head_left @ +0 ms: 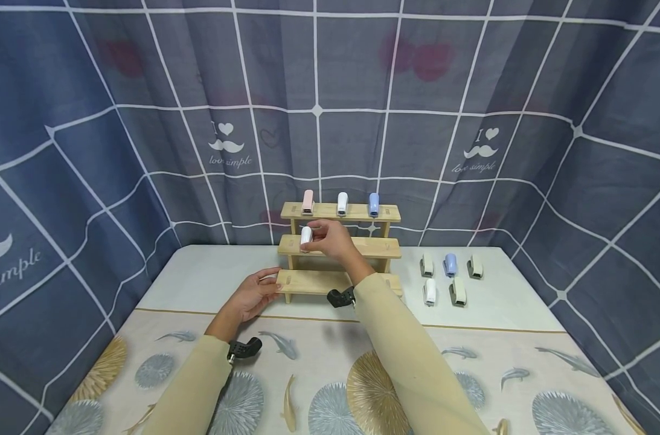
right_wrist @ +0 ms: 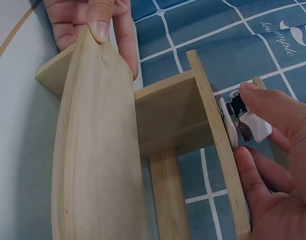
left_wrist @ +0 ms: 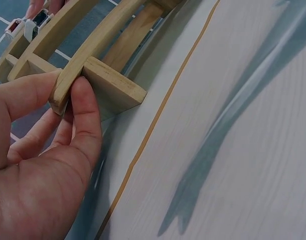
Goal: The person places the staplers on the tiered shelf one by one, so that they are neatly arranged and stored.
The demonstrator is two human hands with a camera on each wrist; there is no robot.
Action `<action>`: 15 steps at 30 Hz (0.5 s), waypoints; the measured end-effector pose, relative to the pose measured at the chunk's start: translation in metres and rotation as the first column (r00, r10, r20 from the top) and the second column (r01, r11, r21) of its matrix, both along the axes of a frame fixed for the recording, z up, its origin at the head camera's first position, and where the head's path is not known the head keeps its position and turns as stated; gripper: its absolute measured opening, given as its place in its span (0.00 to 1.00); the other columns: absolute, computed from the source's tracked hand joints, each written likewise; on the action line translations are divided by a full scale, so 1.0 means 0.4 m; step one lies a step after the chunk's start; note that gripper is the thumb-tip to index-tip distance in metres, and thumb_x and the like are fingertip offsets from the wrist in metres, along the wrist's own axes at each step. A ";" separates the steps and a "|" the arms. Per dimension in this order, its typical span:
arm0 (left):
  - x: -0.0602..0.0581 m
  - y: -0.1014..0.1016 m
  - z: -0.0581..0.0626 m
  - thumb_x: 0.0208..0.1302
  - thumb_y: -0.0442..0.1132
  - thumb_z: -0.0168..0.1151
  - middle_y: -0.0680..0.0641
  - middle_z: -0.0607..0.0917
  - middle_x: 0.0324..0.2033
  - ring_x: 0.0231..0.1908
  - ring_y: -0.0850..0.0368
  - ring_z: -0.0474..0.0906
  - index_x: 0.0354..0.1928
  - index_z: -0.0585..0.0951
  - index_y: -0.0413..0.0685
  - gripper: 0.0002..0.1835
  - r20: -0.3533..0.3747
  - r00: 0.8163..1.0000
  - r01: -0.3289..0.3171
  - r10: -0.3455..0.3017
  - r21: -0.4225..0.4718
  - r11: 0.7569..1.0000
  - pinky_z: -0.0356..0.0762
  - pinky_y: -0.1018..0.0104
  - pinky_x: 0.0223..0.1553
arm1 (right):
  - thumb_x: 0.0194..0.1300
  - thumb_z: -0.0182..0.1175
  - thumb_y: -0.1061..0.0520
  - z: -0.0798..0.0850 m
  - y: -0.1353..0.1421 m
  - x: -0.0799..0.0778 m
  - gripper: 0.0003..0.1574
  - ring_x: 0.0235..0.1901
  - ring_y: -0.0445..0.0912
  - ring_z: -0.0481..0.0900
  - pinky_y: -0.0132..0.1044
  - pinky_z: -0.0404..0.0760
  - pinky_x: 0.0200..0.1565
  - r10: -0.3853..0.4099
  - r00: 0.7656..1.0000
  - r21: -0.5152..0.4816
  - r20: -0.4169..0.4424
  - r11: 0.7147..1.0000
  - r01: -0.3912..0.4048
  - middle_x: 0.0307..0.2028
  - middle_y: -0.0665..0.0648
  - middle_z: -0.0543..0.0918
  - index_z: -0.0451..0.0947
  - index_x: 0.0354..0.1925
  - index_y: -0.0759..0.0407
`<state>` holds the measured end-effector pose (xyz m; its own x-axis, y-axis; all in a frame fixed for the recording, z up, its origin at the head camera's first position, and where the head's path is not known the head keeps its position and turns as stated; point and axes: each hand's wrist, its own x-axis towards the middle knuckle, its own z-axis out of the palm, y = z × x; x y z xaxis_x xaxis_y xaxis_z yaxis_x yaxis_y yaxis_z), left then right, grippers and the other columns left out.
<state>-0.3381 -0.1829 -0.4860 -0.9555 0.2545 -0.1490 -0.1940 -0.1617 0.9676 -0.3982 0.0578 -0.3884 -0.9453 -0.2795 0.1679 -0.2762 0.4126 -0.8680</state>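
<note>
A wooden rack with three steps stands near the far edge of the table (head_left: 215, 266). Its top board (head_left: 324, 212) carries three small staplers in one row: a pink stapler (head_left: 308, 203) near the left end, a second white stapler (head_left: 342, 204) about in the middle, and a blue stapler (head_left: 374, 205) toward the right end. On the middle board (head_left: 378, 247), at its left end, is the held white stapler (head_left: 305, 235). The right hand (head_left: 332, 240) holds it in a narrow grip, between the thumb and the fingers. The left hand (head_left: 256, 294) pinches the left end of the bottom board (head_left: 308, 282), with the thumb above and fingers below.

Toward the right far corner of the table stand five more staplers, in two rows. The farther row has a cream one (head_left: 427, 264), another blue one (head_left: 450, 264) and one more cream one (head_left: 475, 266); the nearer row has a third white stapler (head_left: 430, 292) and a larger-looking cream one (head_left: 458, 292).

On the checked curtain (head_left: 286, 72) behind, the words "love simple" can be read, below a white moustache. The held stapler is smooth and white outside; the right wrist view shows its dark inner parts.
</note>
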 end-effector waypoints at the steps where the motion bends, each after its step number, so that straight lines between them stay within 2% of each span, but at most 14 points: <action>1: 0.001 0.000 0.000 0.67 0.21 0.57 0.53 0.82 0.41 0.38 0.62 0.83 0.77 0.58 0.34 0.37 -0.001 1.000 0.000 0.000 -0.001 1.000 0.84 0.74 0.40 | 0.52 0.81 0.56 0.001 0.000 0.000 0.39 0.51 0.50 0.87 0.39 0.87 0.49 0.005 1.000 0.001 0.003 1.000 -0.005 0.52 0.60 0.87 0.80 0.62 0.57; 8: -0.003 0.000 -0.001 0.68 0.21 0.57 0.53 0.83 0.41 0.38 0.63 0.83 0.77 0.58 0.33 0.37 -0.008 1.000 0.002 -0.002 -0.028 1.000 0.84 0.74 0.40 | 0.52 0.80 0.58 0.007 0.002 0.001 0.42 0.52 0.51 0.87 0.38 0.87 0.53 0.031 0.999 0.017 0.015 0.999 -0.031 0.54 0.62 0.87 0.78 0.65 0.58; 15: -0.003 0.001 -0.001 0.67 0.21 0.56 0.52 0.84 0.42 0.39 0.62 0.84 0.77 0.58 0.34 0.37 -0.002 1.000 -0.002 0.002 -0.019 1.000 0.85 0.73 0.41 | 0.52 0.80 0.57 0.004 0.003 -0.001 0.43 0.53 0.52 0.86 0.38 0.86 0.54 0.034 0.999 0.008 0.017 0.999 -0.034 0.55 0.62 0.86 0.77 0.65 0.60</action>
